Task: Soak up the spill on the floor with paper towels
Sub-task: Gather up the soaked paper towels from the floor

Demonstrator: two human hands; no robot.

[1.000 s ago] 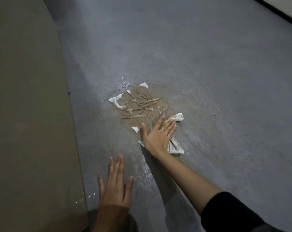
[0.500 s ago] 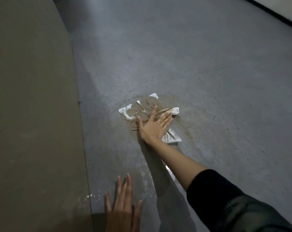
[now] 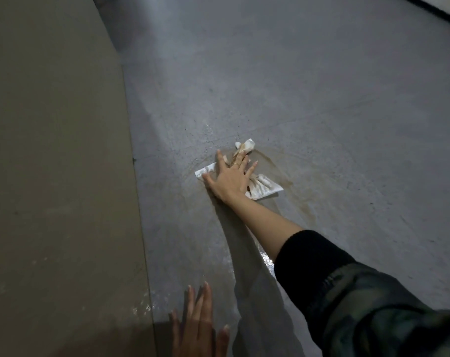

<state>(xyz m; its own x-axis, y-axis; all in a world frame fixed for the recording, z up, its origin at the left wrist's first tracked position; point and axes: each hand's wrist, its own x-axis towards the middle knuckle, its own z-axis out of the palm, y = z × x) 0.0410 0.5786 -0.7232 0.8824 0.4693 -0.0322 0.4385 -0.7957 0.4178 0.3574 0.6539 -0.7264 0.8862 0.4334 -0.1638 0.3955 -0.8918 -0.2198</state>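
A brown-soaked white paper towel lies bunched on the grey floor over a brownish spill. My right hand presses flat on the towel, fingers spread and straight; a ring shows on one finger. White corners of the towel stick out left, far and right of the hand. A curved brown smear runs around the towel's right side. My left hand rests flat on the floor near the bottom edge, fingers straight, holding nothing.
A tall beige panel or wall fills the left side, its lower edge meeting the floor. Wet shiny patches lie beside my right forearm and near the panel's base. A dark baseboard runs along the far right.
My right hand has pushed the towel away and to the right, bunching it from a spread sheet into a smaller wad. The view has shifted; my left hand sits lower in frame.
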